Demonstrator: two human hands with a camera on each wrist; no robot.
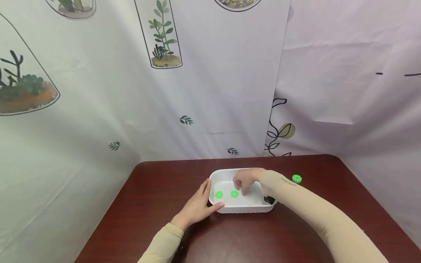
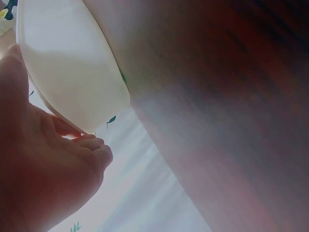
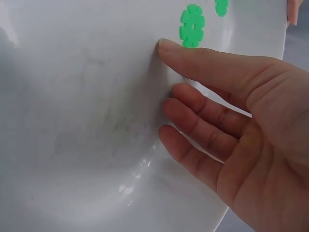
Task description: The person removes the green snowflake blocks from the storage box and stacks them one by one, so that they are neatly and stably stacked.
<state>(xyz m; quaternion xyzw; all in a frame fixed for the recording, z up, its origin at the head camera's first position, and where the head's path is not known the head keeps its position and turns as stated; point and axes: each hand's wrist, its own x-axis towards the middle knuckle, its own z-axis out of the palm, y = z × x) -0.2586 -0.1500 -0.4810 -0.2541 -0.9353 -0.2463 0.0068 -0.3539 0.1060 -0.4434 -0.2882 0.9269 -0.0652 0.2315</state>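
A white oblong plastic tub (image 1: 246, 209) sits on the table. My left hand (image 1: 195, 205) holds its left end, fingers along the side rim and thumb over the near rim. From the left wrist view, that hand (image 2: 58, 150) has its fingertips bent at the tub's rim. My right hand (image 1: 246, 179) reaches down inside the tub. Thumb and fingers are loosely bent and apart in the right wrist view, with nothing between them. Close to the thumb lies a green flower-shaped plastic disc (image 3: 192, 26). A second green disc (image 1: 219, 194) lies further left in the tub.
Another green flower-shaped piece (image 1: 296, 178) lies on the dark red-brown table (image 1: 158, 197), right of the tub and behind the right forearm. A white cloth printed with plants (image 1: 210, 91) hangs behind the table and along its sides. A black object (image 1: 269, 200) shows under the right sleeve.
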